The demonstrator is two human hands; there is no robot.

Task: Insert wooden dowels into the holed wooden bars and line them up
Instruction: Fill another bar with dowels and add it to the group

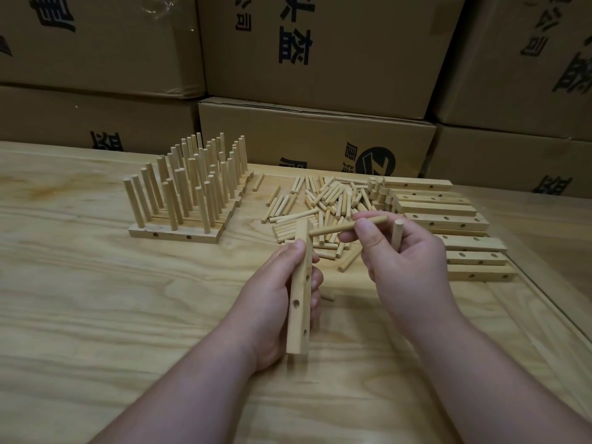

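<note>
**Dowels: a good batch pegged, plenty of bars still to fill**

Dowel work is mid-stride at the hands. The left hand point(282, 283) has its fingers curled round a holed bar point(299, 290), held lengthwise and clear of the table point(96, 299), its side holes showing and none of them visibly filled yet. The right hand point(403, 261) pinches one dowel point(347, 226) between thumb and fingertips, its tip touching or just short of the bar's far end (I cannot tell whether it has entered a hole), and keeps a spare dowel point(398, 235) upright, tucked in its curled fingers.

Taking the held bar as landmark: just beyond it lies the loose dowel pile point(323, 203); beyond and to its left stand the finished bars point(189, 193), lined up side by side with their dowels upright. To its right the unfilled bars point(445, 219) are stacked.

By my reading the job is perhaps half done: this bar needs all its dowels, then the stack remains. Cardboard boxes point(320, 52) rise behind the table.
</note>
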